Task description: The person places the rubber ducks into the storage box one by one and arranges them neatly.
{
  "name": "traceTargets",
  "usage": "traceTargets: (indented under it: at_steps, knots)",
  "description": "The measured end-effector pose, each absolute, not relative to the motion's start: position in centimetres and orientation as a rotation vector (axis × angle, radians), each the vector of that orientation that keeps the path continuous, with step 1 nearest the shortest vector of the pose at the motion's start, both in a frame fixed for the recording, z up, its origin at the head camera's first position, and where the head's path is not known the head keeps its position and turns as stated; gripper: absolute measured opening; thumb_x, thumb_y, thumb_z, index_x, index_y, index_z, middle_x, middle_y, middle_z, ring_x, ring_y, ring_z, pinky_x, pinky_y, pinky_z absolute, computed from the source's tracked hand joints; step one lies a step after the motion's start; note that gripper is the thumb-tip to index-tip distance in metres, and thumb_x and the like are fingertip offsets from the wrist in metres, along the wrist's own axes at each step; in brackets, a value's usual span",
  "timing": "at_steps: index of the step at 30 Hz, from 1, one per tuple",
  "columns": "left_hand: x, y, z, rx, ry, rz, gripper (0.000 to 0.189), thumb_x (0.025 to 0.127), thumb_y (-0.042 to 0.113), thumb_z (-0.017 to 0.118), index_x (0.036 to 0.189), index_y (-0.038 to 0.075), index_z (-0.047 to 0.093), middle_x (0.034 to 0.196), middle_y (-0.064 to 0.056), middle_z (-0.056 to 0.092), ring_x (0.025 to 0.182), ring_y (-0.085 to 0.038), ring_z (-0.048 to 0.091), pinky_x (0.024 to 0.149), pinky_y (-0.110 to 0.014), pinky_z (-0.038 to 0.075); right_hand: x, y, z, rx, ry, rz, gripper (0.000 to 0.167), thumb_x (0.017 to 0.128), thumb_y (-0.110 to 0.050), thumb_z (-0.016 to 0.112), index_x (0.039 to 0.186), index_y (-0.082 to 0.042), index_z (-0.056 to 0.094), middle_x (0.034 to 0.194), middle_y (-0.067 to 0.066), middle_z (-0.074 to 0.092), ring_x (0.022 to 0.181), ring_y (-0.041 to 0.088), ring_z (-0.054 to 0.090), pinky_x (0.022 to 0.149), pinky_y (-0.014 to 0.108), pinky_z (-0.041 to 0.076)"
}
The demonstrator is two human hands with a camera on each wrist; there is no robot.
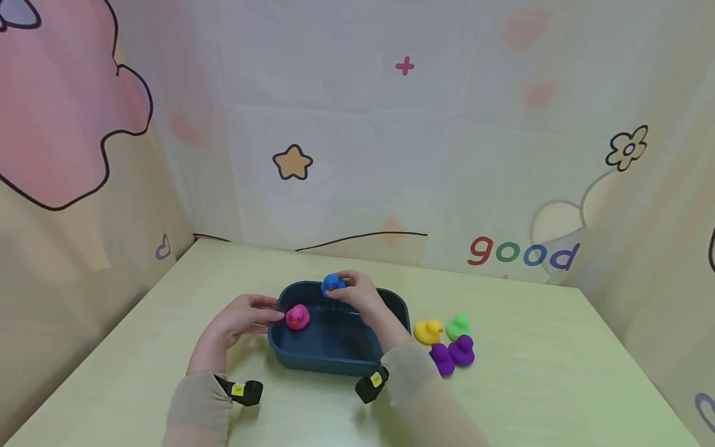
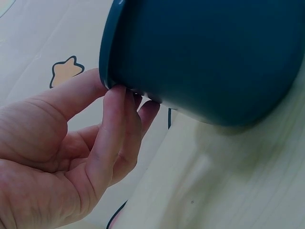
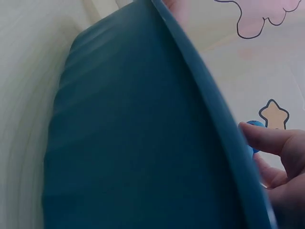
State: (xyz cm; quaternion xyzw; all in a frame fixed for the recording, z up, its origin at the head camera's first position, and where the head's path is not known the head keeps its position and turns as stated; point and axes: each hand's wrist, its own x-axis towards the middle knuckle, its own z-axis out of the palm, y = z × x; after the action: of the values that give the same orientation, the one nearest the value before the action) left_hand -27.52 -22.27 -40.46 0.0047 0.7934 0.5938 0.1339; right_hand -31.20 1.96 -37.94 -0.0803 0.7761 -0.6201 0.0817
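Observation:
A dark teal plastic basin (image 1: 341, 366) stands on the table. At its left end my left hand (image 1: 246, 316) grips the rim, thumb over the edge and fingers along the outer wall, as the left wrist view also shows. Inside the basin, near that end, sits a pink rubber duck (image 1: 298, 317). My right hand (image 1: 357, 293) reaches over the basin and pinches a blue rubber duck (image 1: 332, 284) between thumb and fingers, over the far rim. In the right wrist view the basin's side hides much of this hand and duck.
To the right of the basin, a yellow duck (image 1: 428, 331), a green duck (image 1: 458, 326) and two purple ducks (image 1: 462, 351) are grouped on the pale wooden table (image 1: 558, 379). A printed cloth backdrop (image 1: 357, 155) rises behind the table.

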Motion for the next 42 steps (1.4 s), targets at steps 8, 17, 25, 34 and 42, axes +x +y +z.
traceTargets:
  at_steps: [8,17,25,34,42]
  knots:
    - [-27.7,-22.2,-40.3,0.013,2.306,1.713,0.055,0.091,0.014,0.068,0.135,-0.011,0.047,0.128,-0.028,0.057,0.096,-0.024,0.066,0.085,-0.035,0.058,-31.1,1.4,-38.0,-0.300,2.406,-1.681,0.042,0.087,-0.009,0.071,0.125,0.004,0.058,0.126,0.025,0.061,0.111,0.036,0.061,0.103,0.048,0.048]
    - [-27.6,-22.3,-40.4,0.044,2.303,1.713,0.059,0.091,0.015,0.068,0.137,-0.013,0.044,0.131,-0.030,0.055,0.101,-0.029,0.066,0.085,-0.036,0.058,-31.4,1.1,-38.9,-0.303,2.414,-1.554,0.041,0.085,-0.007,0.072,0.121,0.005,0.059,0.118,0.022,0.063,0.104,0.031,0.062,0.100,0.043,0.050]
    - [-27.7,-22.2,-40.4,0.020,2.307,1.707,0.058,0.091,0.016,0.069,0.137,-0.012,0.045,0.131,-0.028,0.056,0.101,-0.028,0.066,0.084,-0.034,0.058,-32.0,0.9,-39.8,-0.322,2.472,-1.425,0.035,0.083,-0.007,0.075,0.114,0.004,0.063,0.110,0.018,0.066,0.093,0.023,0.062,0.090,0.037,0.055]
    - [-27.6,-22.2,-40.4,0.022,2.309,1.710,0.057,0.091,0.015,0.068,0.136,-0.012,0.046,0.130,-0.028,0.057,0.099,-0.026,0.067,0.084,-0.034,0.059,-31.8,0.5,-39.8,-0.305,2.545,-1.318,0.032,0.081,-0.011,0.078,0.110,0.000,0.068,0.111,0.015,0.067,0.105,0.028,0.058,0.101,0.049,0.046]
    - [-27.5,-22.3,-40.4,0.026,2.310,1.713,0.058,0.091,0.015,0.068,0.137,-0.012,0.045,0.130,-0.029,0.056,0.099,-0.026,0.066,0.083,-0.034,0.059,-31.7,0.2,-39.7,-0.309,2.557,-1.261,0.030,0.080,-0.008,0.078,0.108,0.000,0.068,0.109,0.015,0.066,0.101,0.028,0.058,0.100,0.049,0.047]
